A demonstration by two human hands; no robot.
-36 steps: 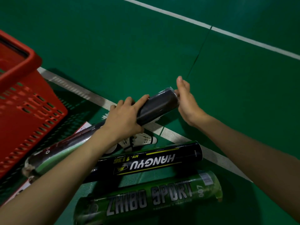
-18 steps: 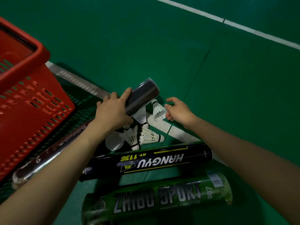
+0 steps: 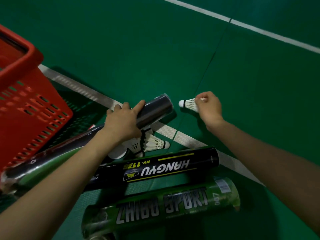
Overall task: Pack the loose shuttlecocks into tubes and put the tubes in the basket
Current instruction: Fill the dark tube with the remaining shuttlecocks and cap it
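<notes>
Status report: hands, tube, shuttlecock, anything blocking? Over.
Left hand grips dark tube. Right hand pinches shuttlecock, cork facing tube end, not inserted. Loose shuttlecocks lie beneath tube; nothing between cork and tube.

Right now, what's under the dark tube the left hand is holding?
White feather shuttlecocks lie on the green floor beneath the dark tube; the left hand covers some, so their number is unclear.

Open floor [image 3: 259, 94] beyond tubes [image 3: 155, 168], basket [image 3: 32, 108]

Both forearms are bare from the wrist to the picture's edge (the upper arms lie outside it). The left hand [image 3: 121, 122] and the right hand [image 3: 210, 108] are bare as well, with slender fingers.
</notes>
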